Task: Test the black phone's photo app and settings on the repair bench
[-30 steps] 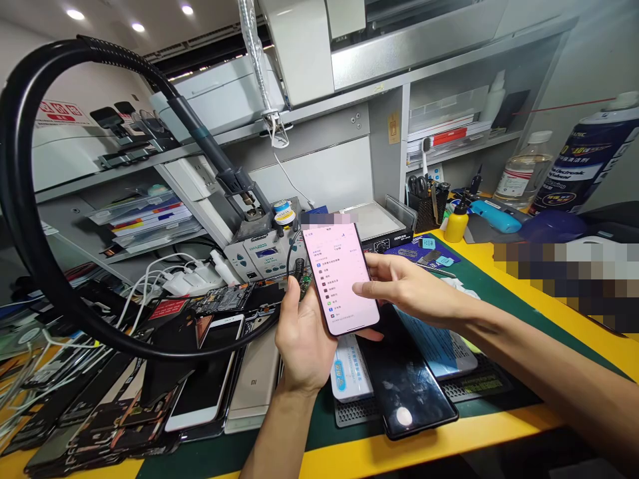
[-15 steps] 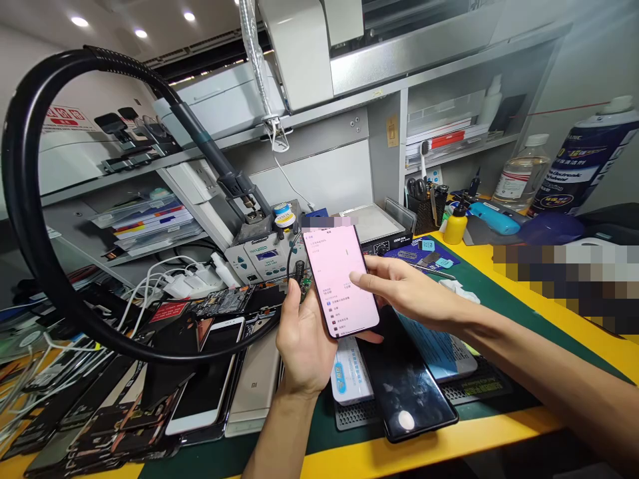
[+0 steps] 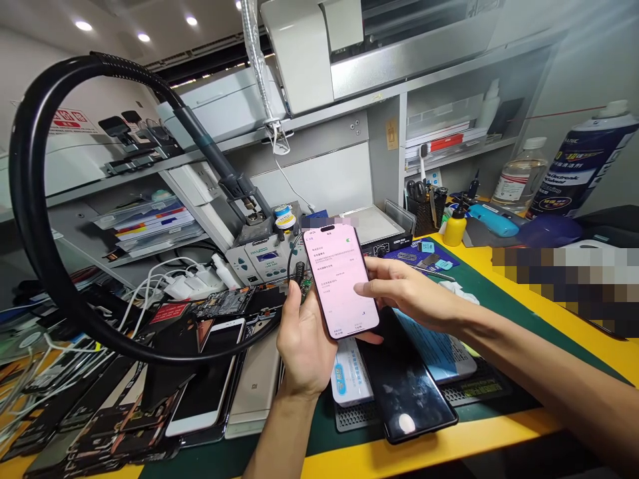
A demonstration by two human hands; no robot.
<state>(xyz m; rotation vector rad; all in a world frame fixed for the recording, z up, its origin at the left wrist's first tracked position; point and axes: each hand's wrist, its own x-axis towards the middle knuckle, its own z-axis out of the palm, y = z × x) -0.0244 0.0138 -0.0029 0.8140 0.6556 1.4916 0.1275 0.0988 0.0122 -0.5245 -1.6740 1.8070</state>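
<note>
A smartphone [image 3: 341,286] with a lit, pinkish-white settings page stands tilted toward me. My left hand [image 3: 305,339] is closed round it from below, thumb along its left edge and fingers behind it. From the right, my right hand [image 3: 399,289] has its thumb on the screen, while its other fingers meet the right edge and go partly out of sight. Beneath the hands, a larger black phone [image 3: 412,392] lies screen up, leaning over a white-and-blue box [image 3: 352,376]. A perforated dark mat [image 3: 354,418] shows under the box.
Stacked phones and phone parts [image 3: 124,412] fill the left side, below a thick black flexible arm [image 3: 30,219]. Behind stands a soldering station [image 3: 267,256]. A yellow bottle [image 3: 454,226], a clear bottle [image 3: 519,176] and a spray can [image 3: 582,163] stand at right.
The page on the smartphone has scrolled back up, so a green toggle and upper text lines now show. My right thumb has shifted slightly down and right; my left hand stays put.
</note>
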